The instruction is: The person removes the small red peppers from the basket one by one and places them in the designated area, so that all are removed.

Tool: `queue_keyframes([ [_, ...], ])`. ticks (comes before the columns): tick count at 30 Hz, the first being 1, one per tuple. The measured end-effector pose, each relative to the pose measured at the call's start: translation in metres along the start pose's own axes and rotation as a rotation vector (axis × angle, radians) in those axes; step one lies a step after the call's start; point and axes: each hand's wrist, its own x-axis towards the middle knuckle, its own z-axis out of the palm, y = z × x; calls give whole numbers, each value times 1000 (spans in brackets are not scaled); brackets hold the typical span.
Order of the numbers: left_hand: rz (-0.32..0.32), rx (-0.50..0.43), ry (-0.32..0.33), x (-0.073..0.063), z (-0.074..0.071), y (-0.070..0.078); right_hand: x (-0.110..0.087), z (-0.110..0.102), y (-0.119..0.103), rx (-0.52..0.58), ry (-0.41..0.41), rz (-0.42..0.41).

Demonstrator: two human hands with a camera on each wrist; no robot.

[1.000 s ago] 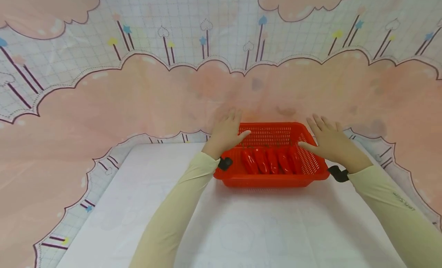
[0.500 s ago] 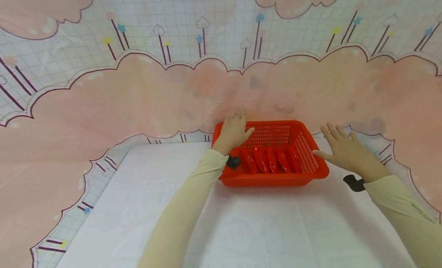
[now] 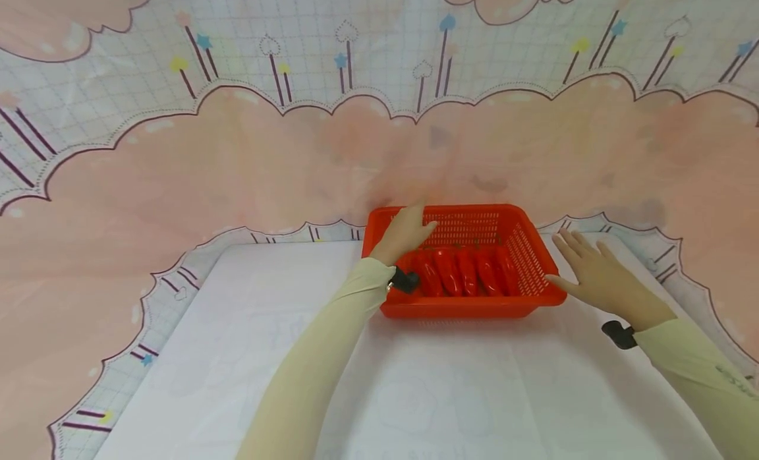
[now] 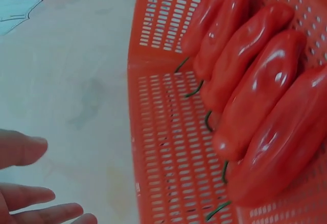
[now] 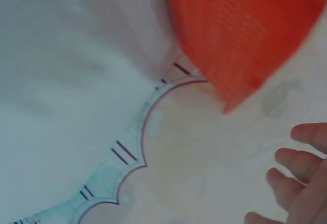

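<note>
Several long, glossy red peppers (image 3: 467, 274) with thin green stems lie side by side in a red plastic basket (image 3: 456, 310) with slotted walls. My left hand (image 3: 406, 234) hovers over the basket's left part, holding nothing. In the left wrist view its fingers (image 4: 30, 196) are extended and apart, off the basket's slotted wall (image 4: 173, 157), and the peppers (image 4: 260, 96) show at the right. Just beyond the basket's right rim is my right hand (image 3: 599, 279), fingers spread and holding nothing. The right wrist view shows its fingers (image 5: 291, 178) apart from the blurred red basket (image 5: 240, 35).
The basket stands toward the back of a table under a white cover (image 3: 450, 387). Behind it rises a pink, cloud-patterned cloth (image 3: 296, 163). Black wrist straps (image 3: 405, 280) sit at both cuffs.
My right hand has moved right and down, from over the basket's right wall to outside the rim. My left hand has shifted slightly right, farther over the basket. The peppers stay in place.
</note>
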Motion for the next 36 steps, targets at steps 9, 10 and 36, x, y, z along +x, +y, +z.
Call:
queue_keyframes([
  [9, -107, -138, -48, 4, 16, -10, 6, 18, 0, -4, 48, -94],
  [10, -115, -143, -54, 4, 17, -11, 7, 19, -1, -9, 53, -98],
  [36, -268, -362, -125, 4, 36, -27, 32, 22, 0, 10, -67, -156],
])
